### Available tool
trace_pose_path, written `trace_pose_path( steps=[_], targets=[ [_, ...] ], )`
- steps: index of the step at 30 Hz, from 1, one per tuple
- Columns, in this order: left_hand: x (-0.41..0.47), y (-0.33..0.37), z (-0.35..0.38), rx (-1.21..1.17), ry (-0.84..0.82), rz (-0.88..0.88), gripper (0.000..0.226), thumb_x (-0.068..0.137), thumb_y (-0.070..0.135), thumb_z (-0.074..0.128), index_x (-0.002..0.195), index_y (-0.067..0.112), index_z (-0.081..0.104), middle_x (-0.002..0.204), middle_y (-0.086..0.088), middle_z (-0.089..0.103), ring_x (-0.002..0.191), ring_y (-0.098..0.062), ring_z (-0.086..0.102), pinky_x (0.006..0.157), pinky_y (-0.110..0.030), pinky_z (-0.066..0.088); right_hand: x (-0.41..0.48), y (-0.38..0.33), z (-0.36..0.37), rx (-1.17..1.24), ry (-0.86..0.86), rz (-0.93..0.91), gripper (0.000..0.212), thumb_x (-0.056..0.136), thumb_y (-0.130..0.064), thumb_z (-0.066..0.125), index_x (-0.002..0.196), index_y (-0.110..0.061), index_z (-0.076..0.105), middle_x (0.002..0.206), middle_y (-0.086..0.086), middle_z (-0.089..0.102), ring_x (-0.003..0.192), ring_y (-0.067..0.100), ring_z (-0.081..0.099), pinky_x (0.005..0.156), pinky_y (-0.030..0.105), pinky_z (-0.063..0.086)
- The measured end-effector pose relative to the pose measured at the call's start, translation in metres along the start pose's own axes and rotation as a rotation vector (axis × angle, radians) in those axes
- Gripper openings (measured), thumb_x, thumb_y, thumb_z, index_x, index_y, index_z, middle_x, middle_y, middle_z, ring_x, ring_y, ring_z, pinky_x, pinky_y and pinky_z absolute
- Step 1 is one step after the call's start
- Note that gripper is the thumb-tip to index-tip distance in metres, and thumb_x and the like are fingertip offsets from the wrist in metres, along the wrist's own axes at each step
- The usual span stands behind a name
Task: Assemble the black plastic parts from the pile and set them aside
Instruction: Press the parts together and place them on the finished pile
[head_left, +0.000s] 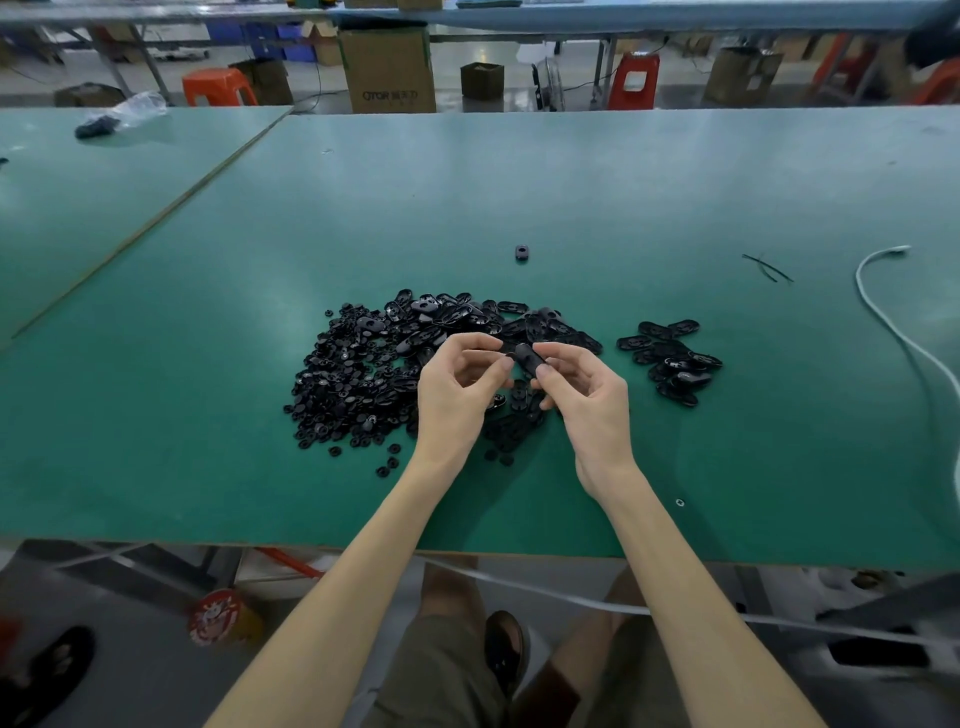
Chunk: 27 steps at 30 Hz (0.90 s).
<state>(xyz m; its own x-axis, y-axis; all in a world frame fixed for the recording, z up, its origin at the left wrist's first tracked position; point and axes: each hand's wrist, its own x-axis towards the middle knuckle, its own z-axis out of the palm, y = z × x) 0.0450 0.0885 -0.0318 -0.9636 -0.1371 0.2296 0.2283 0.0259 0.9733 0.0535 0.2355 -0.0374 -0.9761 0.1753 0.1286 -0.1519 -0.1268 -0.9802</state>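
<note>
My left hand and right hand both pinch one smooth black oval plate between thumb and fingertips, just above the pile. The pile lies on the matte green counter, with small round buttons at its left and glossy oval plates along its far side. A smaller heap of oval plates lies apart at the right. A white cable curves near the counter's right edge.

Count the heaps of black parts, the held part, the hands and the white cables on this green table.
Heaps of black parts: 2, big pile and small set-aside heap
Held part: 1
Hands: 2, left hand and right hand
White cable: 1
Total: 6
</note>
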Motion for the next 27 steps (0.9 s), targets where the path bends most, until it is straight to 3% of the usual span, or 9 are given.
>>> trace_pose_path(
  steps=[8, 13, 17, 27],
  targets=[
    [-0.001, 0.0017, 0.0006, 0.04, -0.028, 0.022, 0.007, 0.093, 0.009, 0.075, 0.097, 0.014, 0.073, 0.09, 0.0, 0.075, 0.08, -0.025, 0.072, 0.076, -0.037, 0.059, 0.0001, 0.0008, -0.0007, -0.022, -0.013, 0.0, 0.027, 0.093, 0.0, 0.074, 0.108, -0.022, 0.079, 0.092, -0.009, 0.076, 0.088, 0.007, 0.069, 0.076, 0.026, 0.058],
    [-0.0017, 0.0031, 0.0014, 0.073, -0.045, 0.015, 0.006, 0.092, 0.01, 0.076, 0.096, 0.014, 0.074, 0.09, 0.0, 0.075, 0.077, -0.019, 0.068, 0.074, -0.035, 0.058, 0.0004, 0.0021, -0.0004, -0.039, 0.003, -0.006, 0.027, 0.091, -0.003, 0.077, 0.109, -0.023, 0.077, 0.104, -0.002, 0.078, 0.102, 0.015, 0.073, 0.088, 0.035, 0.06],
    [-0.0023, 0.0042, 0.0013, 0.103, -0.056, 0.025, 0.006, 0.093, 0.01, 0.076, 0.095, 0.015, 0.073, 0.088, 0.003, 0.074, 0.073, -0.016, 0.066, 0.069, -0.03, 0.056, 0.0, 0.0019, -0.0012, -0.042, -0.02, -0.016, 0.026, 0.09, -0.004, 0.078, 0.106, -0.024, 0.078, 0.104, -0.001, 0.079, 0.102, 0.016, 0.073, 0.09, 0.036, 0.06],
    [-0.0046, 0.0053, 0.0009, 0.182, -0.027, 0.026, 0.007, 0.092, 0.016, 0.078, 0.091, 0.02, 0.072, 0.086, 0.005, 0.074, 0.077, -0.032, 0.067, 0.072, -0.046, 0.059, -0.0002, 0.0018, -0.001, -0.021, -0.063, -0.006, 0.024, 0.089, -0.001, 0.079, 0.104, -0.02, 0.079, 0.102, -0.001, 0.08, 0.099, 0.016, 0.076, 0.086, 0.029, 0.06]
  ],
)
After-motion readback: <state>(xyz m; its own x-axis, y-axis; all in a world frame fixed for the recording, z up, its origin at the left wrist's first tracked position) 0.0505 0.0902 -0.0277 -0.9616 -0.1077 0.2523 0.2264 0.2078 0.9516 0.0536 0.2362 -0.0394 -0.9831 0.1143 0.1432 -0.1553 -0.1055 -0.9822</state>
